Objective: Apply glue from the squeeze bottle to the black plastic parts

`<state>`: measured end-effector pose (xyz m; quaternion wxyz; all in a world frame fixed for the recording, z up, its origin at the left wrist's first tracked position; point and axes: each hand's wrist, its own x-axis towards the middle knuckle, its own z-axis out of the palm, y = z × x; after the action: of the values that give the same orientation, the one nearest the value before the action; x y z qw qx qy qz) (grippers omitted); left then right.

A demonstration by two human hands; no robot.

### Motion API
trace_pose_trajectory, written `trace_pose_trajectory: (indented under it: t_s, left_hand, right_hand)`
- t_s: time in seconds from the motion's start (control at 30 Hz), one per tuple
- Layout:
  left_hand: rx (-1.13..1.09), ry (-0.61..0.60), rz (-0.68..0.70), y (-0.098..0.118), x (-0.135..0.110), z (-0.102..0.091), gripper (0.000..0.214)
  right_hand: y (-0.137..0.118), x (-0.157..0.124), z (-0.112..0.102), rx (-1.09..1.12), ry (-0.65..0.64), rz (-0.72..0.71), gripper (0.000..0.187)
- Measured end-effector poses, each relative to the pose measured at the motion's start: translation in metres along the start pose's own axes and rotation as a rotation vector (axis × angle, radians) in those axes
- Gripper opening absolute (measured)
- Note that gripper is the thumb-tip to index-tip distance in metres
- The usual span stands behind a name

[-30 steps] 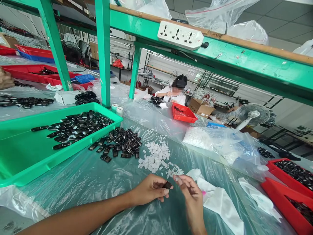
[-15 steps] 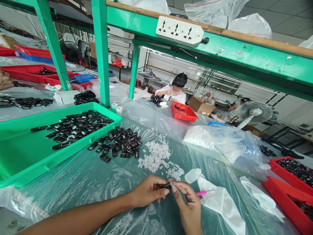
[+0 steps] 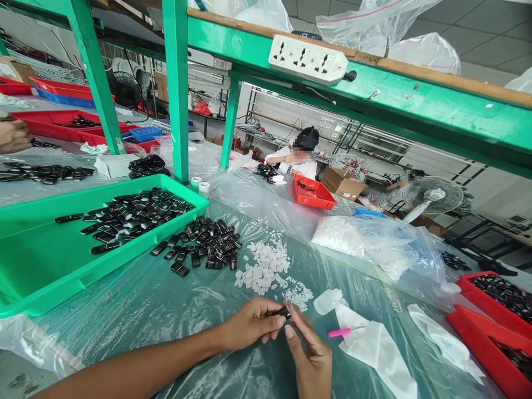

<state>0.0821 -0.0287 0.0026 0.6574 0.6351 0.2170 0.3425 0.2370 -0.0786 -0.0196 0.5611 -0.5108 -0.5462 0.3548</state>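
Note:
My left hand [image 3: 253, 322] pinches a small black plastic part [image 3: 284, 312] between thumb and fingers, low in the middle of the view. My right hand [image 3: 307, 354] meets it from the right, fingertips pressed against the same part. Just beyond the hands lie a heap of small white pieces [image 3: 266, 267] and a pile of loose black parts [image 3: 203, 246] on the plastic-covered bench. A pink stick [image 3: 338, 332] rests on white paper [image 3: 376, 352] to the right of my hands.
A green tray [image 3: 50, 266] with several black parts stands at the left. A clear bag of white pieces [image 3: 366, 244] lies at the right, red trays [image 3: 490, 327] beyond it. A green shelf frame [image 3: 177, 88] with a power strip [image 3: 310, 60] hangs overhead. A person [image 3: 297, 155] sits at a far bench.
My right hand has closed in on the black part held by my left hand and turned palm up, fingertips now on it. The pink stick came into view beside it on the paper.

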Motion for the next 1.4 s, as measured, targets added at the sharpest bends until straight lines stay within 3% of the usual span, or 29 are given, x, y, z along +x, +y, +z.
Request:
trace_pose_trajectory:
  t_s: [0.1, 0.2, 0.27, 0.43, 0.6, 0.73, 1.1, 1.4]
  left_hand:
    - [0.01, -0.015, -0.003, 0.0, 0.001, -0.003, 0.045]
    - [0.031, -0.007, -0.016, -0.001, 0.003, -0.004, 0.044]
    - [0.037, 0.059, -0.015, -0.003, 0.005, -0.004, 0.043]
    - [0.039, 0.287, -0.024, -0.003, 0.007, -0.007, 0.039]
    - [0.038, 0.284, -0.038, 0.0, 0.006, -0.007, 0.038]
    - [0.042, 0.254, -0.037, 0.0, 0.006, -0.006, 0.037]
    - [0.024, 0.153, -0.016, 0.001, 0.003, 0.004, 0.037]
    - [0.043, 0.155, -0.009, -0.003, 0.004, 0.002, 0.036]
  right_hand:
    - [0.002, -0.001, 0.002, 0.025, 0.017, 0.034, 0.031]
    - [0.0, 0.006, -0.005, -0.018, -0.096, 0.045, 0.032]
    - [-0.002, 0.014, -0.012, -0.063, -0.176, 0.011, 0.032]
    - [0.001, 0.035, -0.03, -0.448, -0.177, -0.135, 0.026]
    - [0.011, 0.045, -0.032, -0.711, -0.224, -0.256, 0.022]
    - [0.011, 0.047, -0.023, -0.761, -0.249, -0.296, 0.018]
    - [0.011, 0.045, -0.016, -0.767, -0.138, -0.237, 0.01]
    - [0.008, 0.043, -0.018, -0.562, -0.117, -0.189, 0.011]
